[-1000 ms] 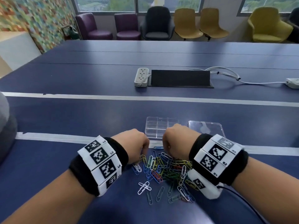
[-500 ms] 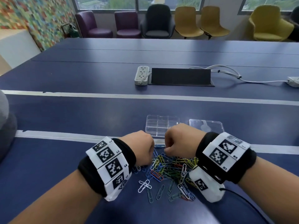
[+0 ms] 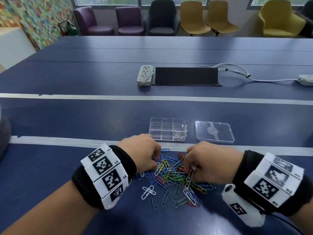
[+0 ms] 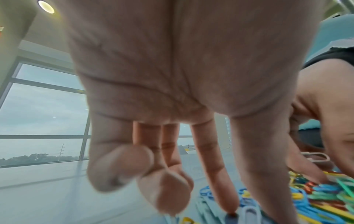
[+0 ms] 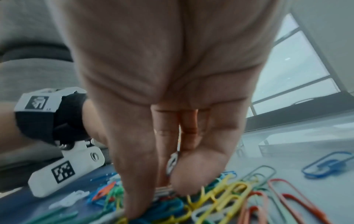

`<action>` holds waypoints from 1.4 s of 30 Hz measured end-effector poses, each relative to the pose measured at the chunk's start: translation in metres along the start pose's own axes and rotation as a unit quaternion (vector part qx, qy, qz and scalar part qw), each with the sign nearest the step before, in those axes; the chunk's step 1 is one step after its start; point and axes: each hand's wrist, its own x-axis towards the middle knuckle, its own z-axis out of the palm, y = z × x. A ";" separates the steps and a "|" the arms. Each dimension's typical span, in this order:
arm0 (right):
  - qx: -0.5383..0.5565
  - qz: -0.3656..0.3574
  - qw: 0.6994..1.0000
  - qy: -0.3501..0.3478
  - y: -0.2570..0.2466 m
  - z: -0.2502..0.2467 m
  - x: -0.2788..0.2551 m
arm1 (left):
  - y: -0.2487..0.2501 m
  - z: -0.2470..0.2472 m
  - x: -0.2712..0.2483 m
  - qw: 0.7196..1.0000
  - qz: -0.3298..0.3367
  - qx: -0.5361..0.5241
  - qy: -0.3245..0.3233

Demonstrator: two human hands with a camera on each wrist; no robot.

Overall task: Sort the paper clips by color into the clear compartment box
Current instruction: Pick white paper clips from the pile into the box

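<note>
Both hands had drawn back from the clear compartment box (image 3: 167, 128), uncovering white clips in its near right cell; the other cells looked empty. Its lid (image 3: 214, 131) lay just beside it, toward the desk's (image 3: 67, 116) right edge. The left hand (image 3: 141, 152) reached straight-fingered into the mixed pile of paper clips (image 3: 172, 173) near the desk's front edge, two outer fingers tucked, holding nothing visible. The right hand (image 3: 205, 162) pinched a small bundle of pale clips (image 5: 172, 162) between thumb and fingers. Light, thin and springy, the clips looked apt to snag together; a fingertip pinch at one loop end seemed the surest hold.
</note>
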 end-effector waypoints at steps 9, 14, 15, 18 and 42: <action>0.047 0.021 0.998 0.028 0.004 -0.005 -0.004 | 0.006 0.001 0.000 1.000 0.003 0.022 0.008; 0.078 0.022 0.996 0.035 0.006 -0.002 -0.009 | 0.004 0.005 -0.003 1.000 0.007 0.007 0.011; 0.074 0.020 0.996 0.037 0.006 -0.001 -0.010 | 0.005 0.005 -0.004 1.000 0.006 0.008 0.017; 0.048 0.003 0.998 0.041 0.003 0.003 -0.014 | 0.009 0.004 -0.005 1.000 -0.007 0.022 0.013; 0.122 0.038 0.991 0.048 -0.001 -0.001 -0.011 | 0.005 0.004 -0.014 1.000 0.007 -0.023 0.004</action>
